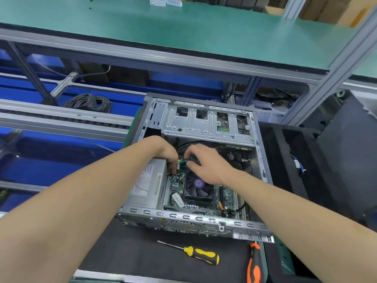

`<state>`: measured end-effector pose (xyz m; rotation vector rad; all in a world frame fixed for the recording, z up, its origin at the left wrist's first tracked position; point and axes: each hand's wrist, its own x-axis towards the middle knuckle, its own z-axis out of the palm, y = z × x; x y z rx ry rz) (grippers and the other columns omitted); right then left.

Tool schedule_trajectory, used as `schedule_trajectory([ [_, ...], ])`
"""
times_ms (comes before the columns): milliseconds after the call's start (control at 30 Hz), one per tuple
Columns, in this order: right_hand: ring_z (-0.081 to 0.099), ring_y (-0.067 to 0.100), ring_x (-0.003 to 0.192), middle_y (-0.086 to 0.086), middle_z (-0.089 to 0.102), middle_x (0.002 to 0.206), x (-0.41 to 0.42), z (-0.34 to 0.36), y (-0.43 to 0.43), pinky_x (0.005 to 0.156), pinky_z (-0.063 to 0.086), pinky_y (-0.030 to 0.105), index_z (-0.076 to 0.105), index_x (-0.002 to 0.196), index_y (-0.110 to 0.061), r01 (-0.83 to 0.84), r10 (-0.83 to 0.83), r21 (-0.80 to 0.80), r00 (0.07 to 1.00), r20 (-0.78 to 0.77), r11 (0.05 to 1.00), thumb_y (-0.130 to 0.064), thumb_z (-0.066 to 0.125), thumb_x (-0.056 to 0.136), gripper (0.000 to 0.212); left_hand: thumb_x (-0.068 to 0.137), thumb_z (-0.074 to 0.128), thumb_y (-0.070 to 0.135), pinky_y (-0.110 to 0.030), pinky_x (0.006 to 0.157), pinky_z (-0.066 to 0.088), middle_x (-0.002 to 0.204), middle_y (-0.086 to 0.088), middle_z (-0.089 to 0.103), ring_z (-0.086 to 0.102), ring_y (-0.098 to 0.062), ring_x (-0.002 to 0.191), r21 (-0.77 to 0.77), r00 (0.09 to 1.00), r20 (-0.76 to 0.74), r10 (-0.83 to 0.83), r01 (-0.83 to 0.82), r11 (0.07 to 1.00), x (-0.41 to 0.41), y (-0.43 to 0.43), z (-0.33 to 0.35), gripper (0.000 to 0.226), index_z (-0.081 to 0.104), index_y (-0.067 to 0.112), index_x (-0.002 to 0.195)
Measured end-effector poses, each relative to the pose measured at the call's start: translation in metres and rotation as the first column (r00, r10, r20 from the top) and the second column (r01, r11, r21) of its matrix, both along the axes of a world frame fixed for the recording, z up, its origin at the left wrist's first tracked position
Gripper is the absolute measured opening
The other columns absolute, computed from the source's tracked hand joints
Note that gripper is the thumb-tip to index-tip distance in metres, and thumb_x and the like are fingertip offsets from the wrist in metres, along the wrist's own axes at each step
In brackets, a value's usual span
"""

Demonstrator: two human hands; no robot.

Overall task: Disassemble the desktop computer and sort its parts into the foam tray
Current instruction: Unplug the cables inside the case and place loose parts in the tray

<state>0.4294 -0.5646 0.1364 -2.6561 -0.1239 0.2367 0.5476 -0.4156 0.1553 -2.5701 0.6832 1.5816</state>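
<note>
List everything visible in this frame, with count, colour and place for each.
computer case: one, silver-grey, open, on the black mat
drive cage: one, silver, far end of case
power supply: one, grey, inside case, left
motherboard: one, green, case floor
cooler fan: one, black, purple sticker, on motherboard
yellow-black screwdriver: one, on mat before case
orange-black screwdriver: one, right of the yellow one
foam tray: one, black, right of case
cable coil: one, grey, far left
shelf: one, green, above
left hand: one, bare, inside case beside power supply
right hand: one, bare, inside case over motherboard; grip unclear
</note>
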Motion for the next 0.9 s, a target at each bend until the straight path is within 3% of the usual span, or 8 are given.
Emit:
schedule_trajectory([
  [133,0.057,0.024,0.103,-0.001,0.062,0.100,0.007,0.006,0.020,0.099,0.039,0.047,0.071,0.099,-0.026,-0.139,0.134,-0.124,0.990,-0.048,0.982,-0.053,0.060,0.096,0.030,0.093,0.067,0.030,-0.030,0.074,0.054,0.089,-0.006,0.070,0.066,-0.022,0.071,0.060,0.999,0.049,-0.009,0.006,0.998,0.006,0.000,0.000,0.019,0.074,0.013,0.097],
  [200,0.057,0.024,0.089,-0.002,0.062,0.086,0.012,0.002,0.032,0.094,0.037,0.045,0.068,0.087,-0.022,-0.186,0.171,-0.241,0.982,-0.085,0.953,-0.067,0.058,0.089,0.047,0.094,0.069,0.036,-0.030,0.068,0.053,0.083,-0.006,0.070,0.064,-0.021,0.063,0.089,0.997,0.071,-0.003,-0.003,0.996,0.010,0.000,0.001,0.027,0.075,0.012,0.102],
  [267,0.057,0.025,0.082,-0.003,0.062,0.079,0.016,-0.005,0.044,0.093,0.036,0.045,0.064,0.083,-0.020,-0.217,0.187,-0.398,0.976,-0.113,0.891,-0.077,0.056,0.084,0.058,0.096,0.067,0.039,-0.032,0.072,0.054,0.088,-0.006,0.071,0.065,-0.021,0.068,0.107,0.994,0.107,-0.010,-0.002,0.994,0.012,0.000,0.000,0.033,0.073,0.010,0.111],
  [333,0.057,0.025,0.087,-0.002,0.064,0.088,0.019,-0.013,0.055,0.096,0.035,0.044,0.063,0.091,-0.021,-0.220,0.186,-0.488,0.975,-0.118,0.844,-0.077,0.056,0.083,0.058,0.101,0.059,0.033,-0.035,0.079,0.053,0.097,-0.007,0.070,0.065,-0.023,0.076,0.106,0.989,0.142,-0.038,0.023,0.994,0.012,0.000,-0.002,0.032,0.070,0.008,0.118],
  [500,0.064,0.029,0.107,0.005,0.069,0.110,0.025,-0.024,0.069,0.096,0.041,0.043,0.063,0.118,-0.019,-0.159,0.102,-0.511,0.985,-0.139,0.845,-0.045,0.059,0.092,0.038,0.100,0.044,0.009,-0.043,0.105,0.051,0.147,-0.012,0.056,0.063,-0.031,0.117,0.080,0.992,0.104,-0.065,0.057,0.995,0.016,0.003,-0.004,0.048,0.055,0.014,0.146],
  [567,0.064,0.031,0.108,0.007,0.068,0.115,0.026,-0.025,0.072,0.091,0.043,0.042,0.062,0.122,-0.016,-0.127,0.063,-0.497,0.988,-0.144,0.858,-0.038,0.056,0.092,0.037,0.099,0.044,0.007,-0.042,0.104,0.051,0.147,-0.010,0.056,0.061,-0.032,0.123,0.066,0.988,0.120,-0.095,0.088,0.994,0.016,0.003,-0.005,0.050,0.056,0.018,0.146],
  [700,0.066,0.036,0.101,0.011,0.066,0.116,0.027,-0.029,0.075,0.071,0.044,0.038,0.056,0.133,-0.014,-0.056,-0.019,-0.431,0.986,-0.168,0.901,-0.041,0.050,0.096,0.046,0.103,0.047,0.016,-0.038,0.091,0.052,0.145,-0.009,0.057,0.063,-0.028,0.111,0.065,0.983,0.127,-0.135,0.128,0.990,0.019,0.003,-0.005,0.045,0.054,0.018,0.147],
  [900,0.064,0.038,0.105,0.014,0.060,0.119,0.031,-0.030,0.070,0.073,0.046,0.037,0.056,0.131,-0.016,-0.005,-0.083,-0.345,0.967,-0.241,0.939,-0.043,0.050,0.097,0.043,0.098,0.061,0.024,-0.046,0.107,0.050,0.140,-0.006,0.063,0.064,-0.030,0.122,0.186,0.959,0.134,-0.251,0.224,0.957,0.021,0.003,-0.009,0.041,0.063,0.019,0.138],
])
